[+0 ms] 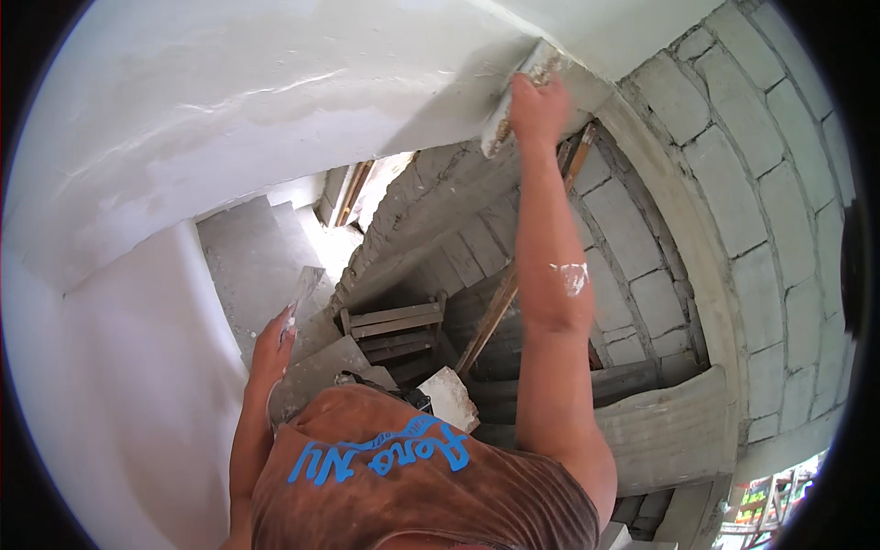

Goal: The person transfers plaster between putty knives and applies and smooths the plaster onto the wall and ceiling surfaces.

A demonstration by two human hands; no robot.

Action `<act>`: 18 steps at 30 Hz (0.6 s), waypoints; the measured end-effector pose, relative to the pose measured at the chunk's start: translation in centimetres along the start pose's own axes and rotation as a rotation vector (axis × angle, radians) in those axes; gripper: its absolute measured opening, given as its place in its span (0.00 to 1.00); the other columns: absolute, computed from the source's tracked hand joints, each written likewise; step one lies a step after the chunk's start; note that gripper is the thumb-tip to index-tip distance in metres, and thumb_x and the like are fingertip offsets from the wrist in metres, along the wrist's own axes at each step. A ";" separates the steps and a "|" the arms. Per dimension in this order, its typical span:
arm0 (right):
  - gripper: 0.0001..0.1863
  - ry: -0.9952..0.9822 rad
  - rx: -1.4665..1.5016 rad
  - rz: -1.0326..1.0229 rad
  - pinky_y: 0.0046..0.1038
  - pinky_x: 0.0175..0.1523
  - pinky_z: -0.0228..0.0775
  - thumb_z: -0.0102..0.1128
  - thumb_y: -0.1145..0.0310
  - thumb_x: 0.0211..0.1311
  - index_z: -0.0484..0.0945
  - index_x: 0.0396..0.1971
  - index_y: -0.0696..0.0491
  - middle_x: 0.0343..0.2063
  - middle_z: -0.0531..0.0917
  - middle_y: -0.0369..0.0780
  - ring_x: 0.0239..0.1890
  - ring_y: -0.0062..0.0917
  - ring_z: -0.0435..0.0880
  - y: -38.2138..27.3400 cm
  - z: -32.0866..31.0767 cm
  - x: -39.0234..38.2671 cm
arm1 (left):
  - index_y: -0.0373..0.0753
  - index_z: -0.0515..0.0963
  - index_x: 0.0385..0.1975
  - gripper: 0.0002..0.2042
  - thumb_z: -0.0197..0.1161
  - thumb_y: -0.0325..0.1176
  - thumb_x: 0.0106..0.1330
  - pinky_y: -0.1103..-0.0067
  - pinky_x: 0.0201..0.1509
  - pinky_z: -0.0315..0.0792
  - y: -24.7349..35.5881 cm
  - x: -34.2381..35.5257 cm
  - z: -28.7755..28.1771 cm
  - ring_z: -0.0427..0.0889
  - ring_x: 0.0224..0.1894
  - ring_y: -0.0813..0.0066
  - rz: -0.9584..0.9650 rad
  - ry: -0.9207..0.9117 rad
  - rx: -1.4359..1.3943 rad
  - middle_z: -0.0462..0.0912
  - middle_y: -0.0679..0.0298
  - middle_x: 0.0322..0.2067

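Note:
My right hand (pixel 539 108) grips a long, stained plastering trowel (pixel 500 124), raised against the white plastered underside (pixel 385 64) near the corner where it meets a concrete edge. The arm is stretched up, with white smears near the elbow. My left hand (pixel 275 335) is lower, beside the smooth white wall (pixel 147 357), closed on a putty knife (pixel 305 284) whose flat metal blade points upward.
Grey steps (pixel 243 257) descend on the left. Below are a wooden ladder-like piece (pixel 394 316), a pale block (pixel 447 394) and leaning timber (pixel 486 325). Curved block walls (pixel 752 229) surround the right side. A jagged concrete edge (pixel 385 225) borders a bright opening.

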State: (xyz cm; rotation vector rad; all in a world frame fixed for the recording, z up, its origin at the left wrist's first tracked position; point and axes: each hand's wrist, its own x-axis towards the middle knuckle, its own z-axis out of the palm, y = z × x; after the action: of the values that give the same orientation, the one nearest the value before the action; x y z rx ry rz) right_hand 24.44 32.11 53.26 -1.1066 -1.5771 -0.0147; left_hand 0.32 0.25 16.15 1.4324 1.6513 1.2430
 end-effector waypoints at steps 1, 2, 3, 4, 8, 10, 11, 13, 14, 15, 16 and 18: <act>0.20 -0.033 0.032 0.036 0.43 0.48 0.72 0.61 0.63 0.50 0.78 0.37 0.64 0.32 0.84 0.55 0.37 0.49 0.83 -0.7 0.2 -0.4 | 0.36 0.70 0.63 0.20 0.54 0.32 0.73 0.68 0.60 0.70 -0.2 0.5 0.3 0.79 0.55 0.53 0.023 0.001 -0.014 0.79 0.46 0.52; 0.20 -0.027 0.024 0.039 0.43 0.48 0.72 0.61 0.63 0.50 0.78 0.37 0.64 0.32 0.84 0.55 0.37 0.49 0.83 -1.6 0.4 -0.9 | 0.36 0.70 0.63 0.20 0.54 0.32 0.73 0.69 0.61 0.69 -0.4 0.9 0.5 0.79 0.57 0.53 0.045 0.001 -0.027 0.79 0.46 0.54; 0.18 -0.036 0.021 0.018 0.44 0.47 0.73 0.60 0.64 0.50 0.77 0.36 0.63 0.31 0.83 0.54 0.36 0.49 0.83 -2.7 1.0 -1.5 | 0.36 0.70 0.63 0.20 0.54 0.32 0.73 0.69 0.61 0.69 -0.6 1.2 0.6 0.79 0.57 0.53 0.047 -0.002 -0.027 0.79 0.46 0.54; 0.17 -0.044 0.014 0.000 0.45 0.47 0.73 0.60 0.64 0.51 0.77 0.35 0.63 0.30 0.83 0.53 0.35 0.49 0.83 -3.8 1.3 -2.2 | 0.36 0.70 0.63 0.20 0.54 0.33 0.73 0.69 0.62 0.69 -0.8 1.4 0.7 0.78 0.58 0.53 0.065 -0.006 -0.027 0.78 0.46 0.55; 0.16 -0.072 0.026 0.041 0.45 0.48 0.72 0.60 0.64 0.51 0.76 0.34 0.62 0.31 0.82 0.54 0.37 0.50 0.81 -8.1 2.2 -5.1 | 0.35 0.70 0.63 0.21 0.54 0.34 0.73 0.69 0.65 0.67 0.1 1.8 0.8 0.76 0.60 0.52 0.059 -0.020 -0.023 0.77 0.46 0.57; 0.16 -0.006 -0.018 -0.033 0.44 0.46 0.72 0.62 0.63 0.51 0.76 0.31 0.62 0.28 0.83 0.52 0.33 0.48 0.82 -8.8 3.3 -5.9 | 0.35 0.70 0.63 0.21 0.53 0.34 0.73 0.69 0.65 0.66 0.7 1.9 0.9 0.76 0.61 0.52 0.062 -0.036 -0.011 0.76 0.46 0.58; 0.16 -0.027 0.036 -0.022 0.44 0.47 0.72 0.63 0.63 0.51 0.75 0.30 0.61 0.28 0.81 0.53 0.35 0.48 0.81 -9.4 3.6 -6.6 | 0.34 0.69 0.63 0.21 0.53 0.34 0.73 0.70 0.66 0.66 1.0 2.0 1.0 0.75 0.62 0.53 0.058 -0.039 -0.001 0.76 0.46 0.59; 0.16 -0.071 0.109 -0.027 0.44 0.49 0.71 0.63 0.63 0.51 0.74 0.31 0.61 0.30 0.80 0.53 0.38 0.48 0.80 -11.6 4.1 -8.3 | 0.34 0.69 0.64 0.21 0.53 0.34 0.73 0.70 0.66 0.65 1.8 1.8 0.9 0.75 0.62 0.54 0.059 -0.047 -0.022 0.76 0.47 0.59; 0.17 -0.089 0.123 -0.043 0.43 0.50 0.71 0.63 0.63 0.51 0.74 0.33 0.62 0.32 0.79 0.54 0.41 0.49 0.79 -12.8 4.3 -9.3 | 0.35 0.69 0.64 0.21 0.52 0.34 0.73 0.70 0.67 0.65 2.3 1.7 0.9 0.75 0.63 0.55 0.059 -0.051 -0.049 0.75 0.47 0.60; 0.17 -0.079 0.128 -0.036 0.43 0.50 0.71 0.63 0.63 0.51 0.74 0.33 0.62 0.32 0.79 0.54 0.41 0.49 0.79 -13.8 4.8 -10.4 | 0.35 0.69 0.64 0.21 0.52 0.34 0.73 0.70 0.67 0.65 2.7 1.5 1.1 0.75 0.63 0.55 0.063 -0.055 -0.039 0.75 0.47 0.60; 0.18 -0.064 0.139 -0.041 0.44 0.51 0.71 0.63 0.63 0.52 0.74 0.36 0.62 0.34 0.78 0.54 0.42 0.49 0.79 -14.7 5.2 -11.3 | 0.34 0.69 0.64 0.21 0.52 0.34 0.73 0.70 0.68 0.63 3.2 1.5 1.3 0.73 0.64 0.55 0.049 -0.063 -0.082 0.75 0.47 0.61; 0.19 -0.041 0.166 -0.042 0.44 0.53 0.70 0.62 0.63 0.53 0.73 0.39 0.62 0.36 0.78 0.53 0.44 0.49 0.78 -15.2 4.2 -12.3 | 0.34 0.69 0.64 0.21 0.52 0.34 0.73 0.69 0.69 0.62 3.8 1.2 1.6 0.71 0.66 0.55 0.038 -0.064 -0.109 0.74 0.47 0.61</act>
State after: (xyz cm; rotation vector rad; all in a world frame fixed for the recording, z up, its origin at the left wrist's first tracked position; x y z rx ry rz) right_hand 10.31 18.31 50.30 -0.9492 -1.6073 0.1095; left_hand 2.91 1.67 19.22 1.4281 1.4972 1.2746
